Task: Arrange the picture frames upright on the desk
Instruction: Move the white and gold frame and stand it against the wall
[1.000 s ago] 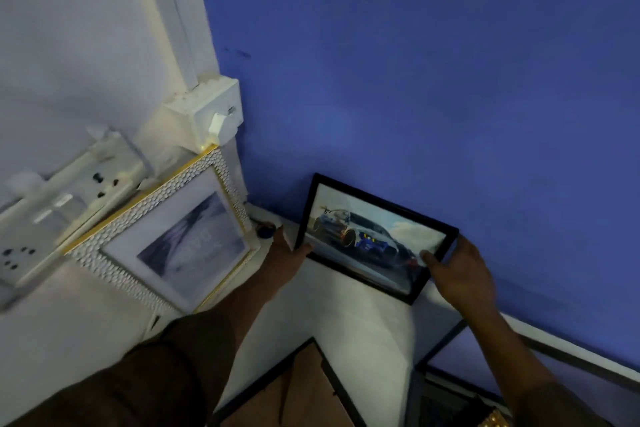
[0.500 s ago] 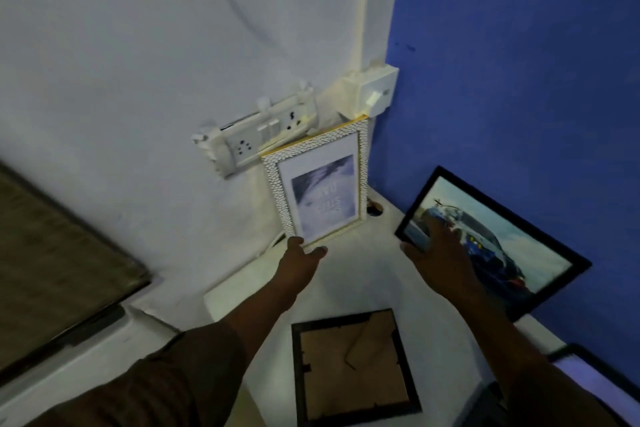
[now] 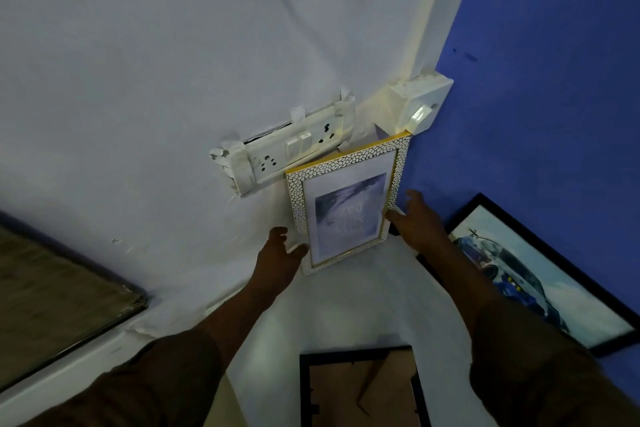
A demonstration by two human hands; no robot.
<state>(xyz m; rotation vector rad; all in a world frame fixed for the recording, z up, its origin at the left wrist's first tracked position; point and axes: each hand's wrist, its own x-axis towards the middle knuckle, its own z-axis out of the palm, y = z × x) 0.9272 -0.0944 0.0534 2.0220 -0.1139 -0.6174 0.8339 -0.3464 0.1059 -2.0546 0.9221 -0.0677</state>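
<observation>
Stretching out below the white-and-gold frame [image 3: 346, 204], the worktop [image 3: 346, 305] is carrying the car-picture frame [image 3: 540, 274], leaning on the blue wall [image 3: 554, 80] just right of it, and a black frame [image 3: 346, 392] lying face down in front of it. The white-and-gold frame is standing upright in the corner, with the left hand [image 3: 277, 262] touching its lower left corner and the right hand [image 3: 419, 222] its right edge, both loose-fingered, gripping nothing.

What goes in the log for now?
left hand: touches white-gold frame | right hand: at its right edge | car frame: leans on blue wall
</observation>
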